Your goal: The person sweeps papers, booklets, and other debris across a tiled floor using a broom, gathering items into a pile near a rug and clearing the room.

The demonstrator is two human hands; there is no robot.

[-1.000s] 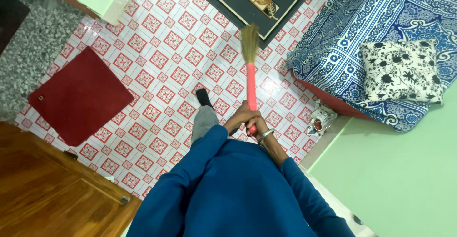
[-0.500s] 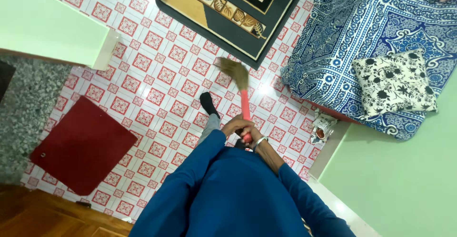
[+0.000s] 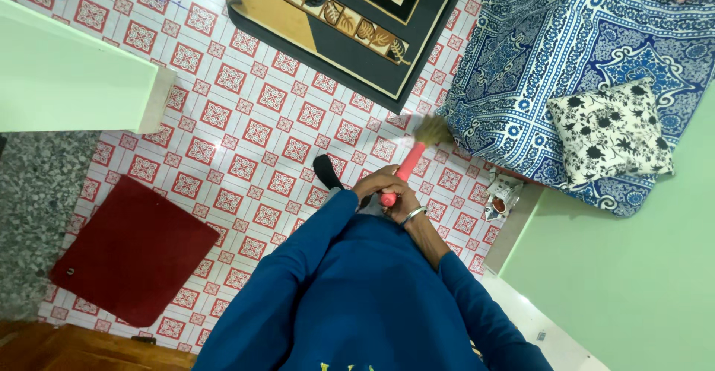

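Overhead view. Blue patterned bedspread (image 3: 596, 58), the landmark, carries a floral pillow (image 3: 609, 129); a dark rug (image 3: 357, 13) and a red mat (image 3: 134, 248) lie well left of it. The broom (image 3: 413, 159) has its bristles just beside the bedspread's edge. Left hand (image 3: 378, 185) and right hand (image 3: 395, 200) both wrap closed around its pink handle.

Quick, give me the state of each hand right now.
Left hand: closed around the pink handle of the broom.
Right hand: closed on the same broom handle, lower end, bangle at the wrist.
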